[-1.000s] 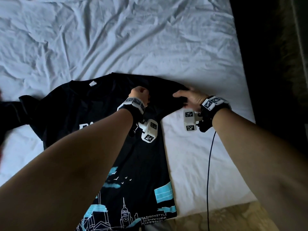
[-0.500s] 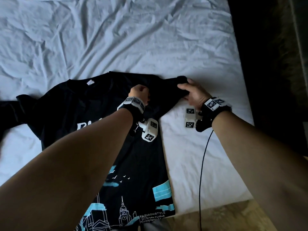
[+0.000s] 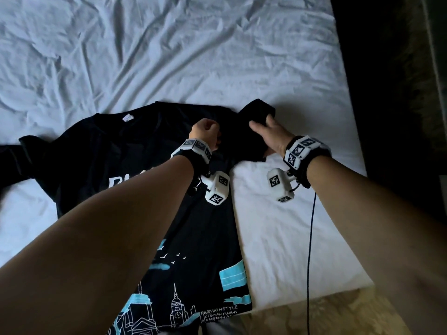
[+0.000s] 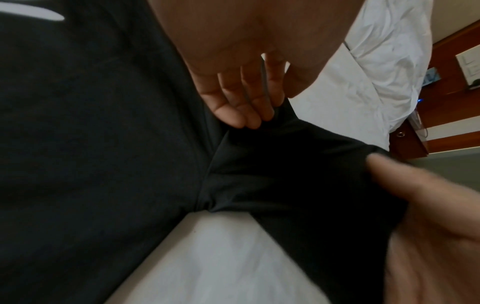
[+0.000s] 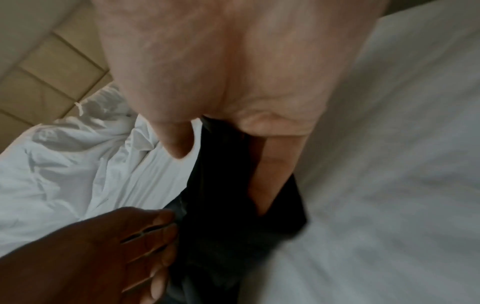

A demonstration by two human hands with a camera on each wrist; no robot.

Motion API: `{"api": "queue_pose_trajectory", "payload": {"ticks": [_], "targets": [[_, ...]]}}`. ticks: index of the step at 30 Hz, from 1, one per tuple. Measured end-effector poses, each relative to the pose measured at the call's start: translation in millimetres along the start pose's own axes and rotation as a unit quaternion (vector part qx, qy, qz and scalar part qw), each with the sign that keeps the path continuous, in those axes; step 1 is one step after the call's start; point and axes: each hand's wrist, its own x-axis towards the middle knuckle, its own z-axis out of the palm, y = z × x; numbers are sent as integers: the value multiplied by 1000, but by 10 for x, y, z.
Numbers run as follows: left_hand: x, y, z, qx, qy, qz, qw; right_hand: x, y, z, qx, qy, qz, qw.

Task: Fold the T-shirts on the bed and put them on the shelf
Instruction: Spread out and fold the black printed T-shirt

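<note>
Over the last second the right hand has lifted the sleeve of the black T-shirt, which lies near the bed's right edge, apparently starting an inward fold, while the left hand pinches the shoulder.

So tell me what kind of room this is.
Most likely a bedroom, perhaps in a hotel: a bed under a rumpled white sheet, a black T-shirt spread on it, and a wood wall panel with switches beside the bed.
</note>
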Motion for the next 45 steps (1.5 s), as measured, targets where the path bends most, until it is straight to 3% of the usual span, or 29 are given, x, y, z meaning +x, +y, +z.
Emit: {"api": "queue_pose_trajectory", "payload": {"ticks": [3, 10, 14, 16, 20, 23, 27, 29, 32, 34, 36, 39, 45], "targets": [[-10, 2, 23, 4, 1, -2, 1000, -8, 6, -39, -103, 5, -6, 995], [-48, 31, 63, 21, 6, 9, 1000, -41, 197, -85, -93, 41, -75, 992], [-70, 25, 71, 41, 4, 34, 999, -99, 271, -104, -93, 18, -92, 991], [-74, 0, 77, 62, -8, 38, 997, -118, 319, -128, -112, -4, -66, 992], [-94, -36, 113, 109, -30, 30, 993, -170, 407, -162, 19, -18, 8, 1000], [-107, -26, 143, 144, -34, 37, 988, -168, 445, -160, 80, -7, 20, 997], [-122, -4, 176, 217, -46, 60, 973, -145, 429, -129, -66, 51, -3, 996], [-124, 14, 179, 222, -47, 60, 972, -129, 440, -111, -111, 122, 19, 986], [-121, 19, 157, 187, -15, 52, 981, -154, 410, -17, -154, 272, 31, 949], [-135, 17, 124, 180, 12, 47, 982, -169, 396, 80, -264, 312, -56, 911], [-148, 8, 60, 176, 24, 38, 983, -168, 384, 191, -358, 259, -139, 886], [-201, -29, -74, 150, 13, 10, 989, -138, 463, 309, -449, 146, -138, 871], [-328, -193, -515, 147, -19, -26, 989, -206, 433, 325, -473, 149, -84, 864]]}}
